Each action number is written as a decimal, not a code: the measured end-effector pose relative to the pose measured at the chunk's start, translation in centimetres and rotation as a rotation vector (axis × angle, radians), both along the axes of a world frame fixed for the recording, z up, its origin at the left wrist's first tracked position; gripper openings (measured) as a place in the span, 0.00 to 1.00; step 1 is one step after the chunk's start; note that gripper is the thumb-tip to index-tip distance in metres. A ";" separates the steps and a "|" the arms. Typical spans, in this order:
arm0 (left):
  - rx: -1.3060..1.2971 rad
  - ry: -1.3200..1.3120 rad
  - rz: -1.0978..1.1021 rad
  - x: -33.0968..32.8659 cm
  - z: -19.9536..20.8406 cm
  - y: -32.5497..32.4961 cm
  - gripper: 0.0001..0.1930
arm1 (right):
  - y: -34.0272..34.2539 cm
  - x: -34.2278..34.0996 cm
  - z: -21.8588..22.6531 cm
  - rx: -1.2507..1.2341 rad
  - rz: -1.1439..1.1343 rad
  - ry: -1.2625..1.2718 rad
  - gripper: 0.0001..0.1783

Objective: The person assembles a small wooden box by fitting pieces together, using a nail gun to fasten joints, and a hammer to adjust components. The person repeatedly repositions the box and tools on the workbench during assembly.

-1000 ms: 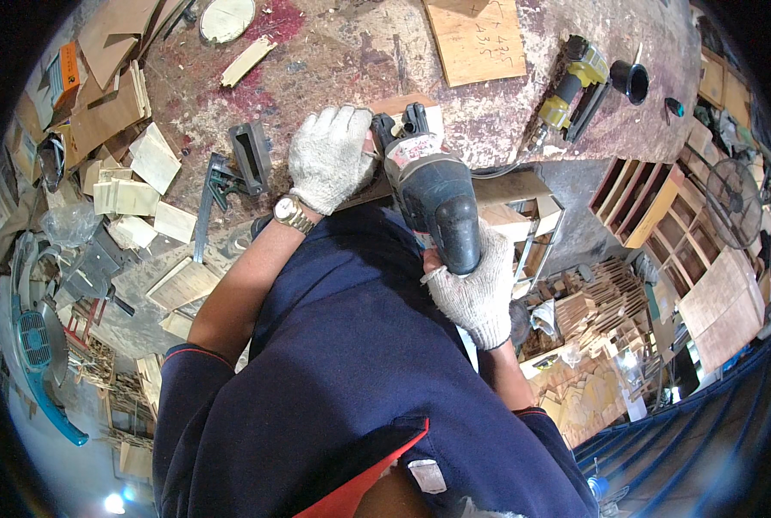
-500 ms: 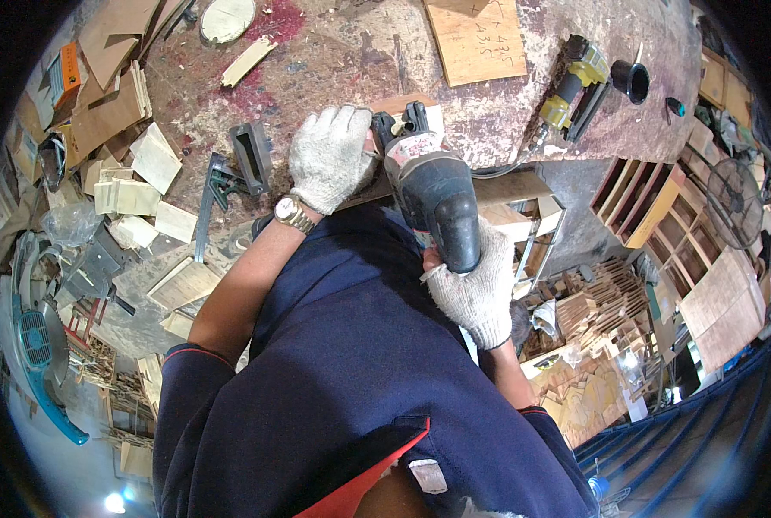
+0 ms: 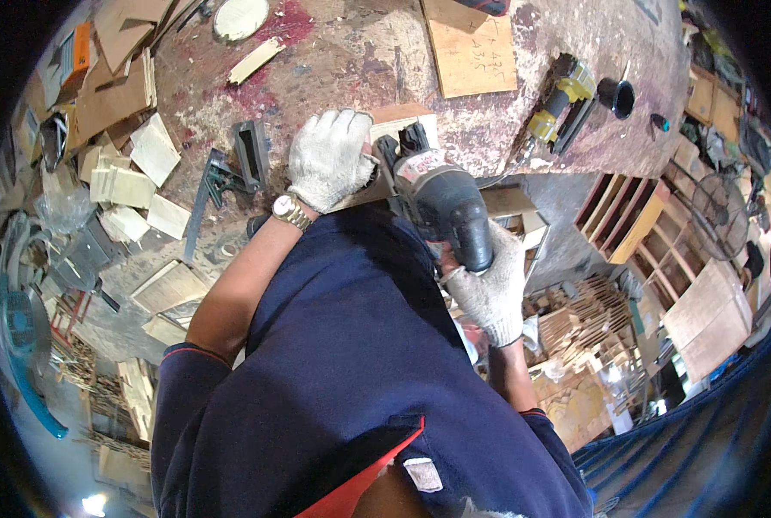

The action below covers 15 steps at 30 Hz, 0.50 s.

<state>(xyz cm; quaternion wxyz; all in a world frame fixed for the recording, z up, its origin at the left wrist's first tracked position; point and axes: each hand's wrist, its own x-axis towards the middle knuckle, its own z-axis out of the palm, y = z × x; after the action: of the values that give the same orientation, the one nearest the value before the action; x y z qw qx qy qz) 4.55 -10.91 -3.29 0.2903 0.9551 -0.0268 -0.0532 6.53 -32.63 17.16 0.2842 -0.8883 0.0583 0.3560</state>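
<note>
My right hand (image 3: 492,289), in a white knit glove, is wrapped round the rear of a dark power tool (image 3: 454,207) that looks like a jigsaw. Its front end rests at the near edge of the workbench (image 3: 333,60), over a light wooden board (image 3: 409,115). To the left of the tool my left hand (image 3: 330,158), also gloved, lies on the board with its fingers together, pointing away from me. The left thumb and most of the board are hidden, and so is any blade.
A try square (image 3: 202,203) and a grey metal block (image 3: 250,155) lie left of my left hand. At right are a yellow nail gun (image 3: 562,102) and a black cup (image 3: 616,97). Plywood with pencil marks (image 3: 472,52) lies farther back. Wood offcuts (image 3: 126,186) crowd the left.
The power tool and my right hand have shifted slightly right and toward me, and more of the board shows beyond the tool. My left hand stays in nearly the same place.
</note>
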 end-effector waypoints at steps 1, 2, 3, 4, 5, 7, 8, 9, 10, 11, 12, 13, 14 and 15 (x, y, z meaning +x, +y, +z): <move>-0.018 -0.019 0.011 0.0 0.1 0.0 0.10 | -0.9 0.7 -0.1 0.020 0.002 0.072 0.23; -0.031 -0.032 0.001 0.0 0.1 0.1 0.10 | -1.5 1.1 -0.2 -0.027 0.042 0.037 0.24; -0.045 -0.038 -0.005 -0.1 0.1 0.3 0.11 | -2.3 1.8 -0.3 0.007 0.145 0.014 0.25; -0.058 -0.044 -0.004 -0.2 0.0 0.4 0.11 | -2.9 2.8 -0.5 0.026 0.249 0.003 0.26; -0.052 -0.036 -0.036 -0.2 -0.1 0.5 0.11 | -3.5 3.9 -0.6 0.028 0.356 0.002 0.26; -0.039 -0.024 -0.095 -0.3 -0.4 0.7 0.12 | -4.4 6.2 -0.5 0.018 0.559 0.017 0.28; -0.030 -0.038 -0.084 -0.5 -0.5 0.7 0.13 | -4.6 7.2 -0.6 0.025 0.669 0.002 0.28; -0.024 -0.053 -0.074 -0.6 -0.6 0.7 0.13 | -4.6 8.2 -0.8 0.017 0.774 -0.004 0.28; -0.026 -0.079 -0.063 -0.7 -0.8 0.7 0.12 | -4.6 9.0 -0.8 -0.035 0.836 0.014 0.29; -0.036 -0.077 -0.064 -0.8 -0.9 0.5 0.12 | -4.5 9.7 -0.9 -0.018 0.895 0.008 0.29; -0.032 -0.076 -0.046 -0.9 -1.1 0.3 0.11 | -4.2 10.4 -1.1 -0.030 0.945 0.015 0.29; -0.029 -0.094 -0.035 -1.0 -1.2 0.2 0.11 | -4.0 10.8 -1.0 -0.043 0.991 0.023 0.30; -0.032 -0.095 -0.035 -1.0 -1.4 0.2 0.11 | -3.8 10.9 -1.0 0.072 0.978 -0.072 0.21; -0.037 -0.098 -0.027 -1.1 -1.4 0.1 0.10 | -3.5 11.2 -0.9 0.037 1.001 -0.069 0.21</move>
<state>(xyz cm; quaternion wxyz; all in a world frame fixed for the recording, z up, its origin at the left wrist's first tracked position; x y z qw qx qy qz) 3.45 -10.84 -4.73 0.3056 0.9505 -0.0548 -0.0096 17.71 -36.10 16.28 0.0961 -0.8132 -0.3910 0.4202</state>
